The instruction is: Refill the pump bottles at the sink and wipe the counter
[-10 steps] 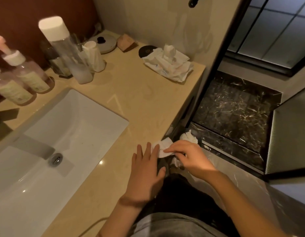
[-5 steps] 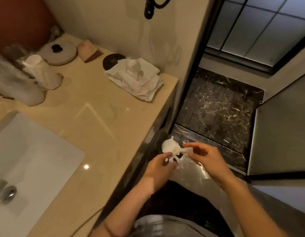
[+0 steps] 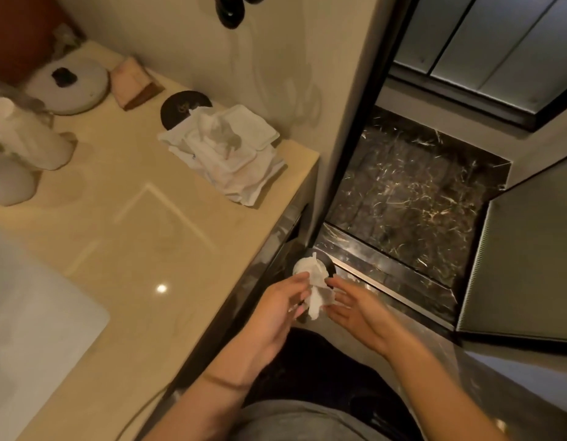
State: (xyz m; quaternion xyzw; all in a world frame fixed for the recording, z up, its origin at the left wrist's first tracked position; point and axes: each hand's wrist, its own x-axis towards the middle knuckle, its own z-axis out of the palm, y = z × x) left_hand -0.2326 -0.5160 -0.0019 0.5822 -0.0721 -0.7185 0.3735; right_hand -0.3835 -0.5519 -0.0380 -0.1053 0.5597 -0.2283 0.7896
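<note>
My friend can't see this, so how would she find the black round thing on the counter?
Start at the beige stone counter, along the wall. Behind the pile of white folded cloths lies a flat black disc, partly covered by them. Unlike the pale grey round dish further left, it is dark and flat.

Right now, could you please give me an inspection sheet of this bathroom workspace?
Surface: glossy beige counter, no puddle seen; white sink at the left.
Job's things: crumpled tissue between both hands, near a small black bin that holds more tissue; pump bottles not plainly in view.
Clutter: pile of white cloths, black disc, small box, round dish, wrapped cup.
Hands: left hand touches the tissue, grip unclear; right hand open beside it.
Cables: what looks like a thin cord at the counter's front edge.
Surroundings: dark marble floor on the right.
</note>
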